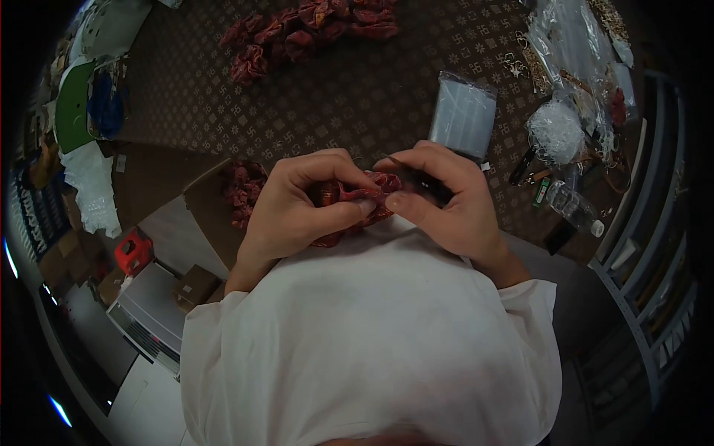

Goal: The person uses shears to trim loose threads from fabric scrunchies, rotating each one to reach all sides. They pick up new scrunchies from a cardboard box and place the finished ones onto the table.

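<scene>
From my remote seat, through the head camera, I have the crinkled red piece (379, 187) at the near edge of the desk (297, 119), just in front of the white shirt (372, 327), gripped from both sides. My left hand (290, 197) is narrow, its thumb and forefinger pinching the folds, with an amber-brown ribbed part (325, 195) showing inside the curl of its fingers. My right hand (465, 197) presses the other side with its thumb; a dark slim object (435, 187) sits within it, and I cannot tell exactly what it is. I judge the work at this moment to be close fingertip handling of the folds, calling for a light, steady pinch from both 2 hands and care around that dark object. Beside my left wrist, more red pieces (244, 195) lie by the cardboard flap (204, 195). Farther across the patterned cloth is a heap of similar red pieces (309, 33). Beyond my right hand lies a stack of clear bags (465, 115); farther right are a white tangled bundle (556, 132), a small green item (542, 192) and a clear bottle (573, 207) on its side.
</scene>
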Demonstrator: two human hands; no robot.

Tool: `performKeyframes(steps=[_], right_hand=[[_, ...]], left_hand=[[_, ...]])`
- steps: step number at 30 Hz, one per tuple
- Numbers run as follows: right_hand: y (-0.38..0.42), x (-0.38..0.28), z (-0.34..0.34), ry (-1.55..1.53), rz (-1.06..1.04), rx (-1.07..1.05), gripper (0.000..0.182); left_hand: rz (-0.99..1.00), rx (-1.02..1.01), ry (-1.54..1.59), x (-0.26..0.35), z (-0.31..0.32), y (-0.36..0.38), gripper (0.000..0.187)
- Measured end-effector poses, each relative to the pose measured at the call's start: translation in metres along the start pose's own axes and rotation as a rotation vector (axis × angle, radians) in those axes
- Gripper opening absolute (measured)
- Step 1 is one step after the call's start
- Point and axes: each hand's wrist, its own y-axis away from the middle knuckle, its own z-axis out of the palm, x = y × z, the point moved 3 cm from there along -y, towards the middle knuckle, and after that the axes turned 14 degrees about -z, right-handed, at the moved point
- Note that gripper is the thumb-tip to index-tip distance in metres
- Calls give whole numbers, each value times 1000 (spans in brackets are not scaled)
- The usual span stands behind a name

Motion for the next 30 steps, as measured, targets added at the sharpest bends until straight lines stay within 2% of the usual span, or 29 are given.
performKeyframes(steps=[3,5,6,8,12,15,21,23,24,26,27,29,30], right_hand=[[-5,1,3,31,-26,-88,17],[-6,1,5,-142,184,-228,8],[-7,-1,5,-142,186,-228,8],[-6,0,5,-367,442,-131,8],[-5,3,4,-459,510,-103,10],[0,9,0,-585,482,-60,7],[0,7,-10,-426,321,93,12],[-2,3,-22,118,217,295,16],[-3,3,-22,117,216,293,16],[-4,-5,-24,386,21,396,18],[-3,-5,-22,386,23,396,18],[-5,-6,-10,128,-42,113,17],[-5,-4,-8,128,-43,114,17]], left_hand=[[-91,11,-25,0,0,3,13],[-82,-2,-21,0,0,4,14],[-83,-3,-20,-1,0,4,14],[4,-22,-67,1,2,3,13],[3,-46,-79,2,3,3,12],[26,-37,-79,3,3,4,12],[31,-50,-101,3,3,4,12],[26,-49,-64,1,3,4,11],[26,-46,-64,1,3,4,11],[-27,-44,-28,1,4,4,10],[-29,-45,-28,1,4,4,10],[-38,-22,-21,3,5,4,12],[-38,-22,-22,5,6,4,12]])
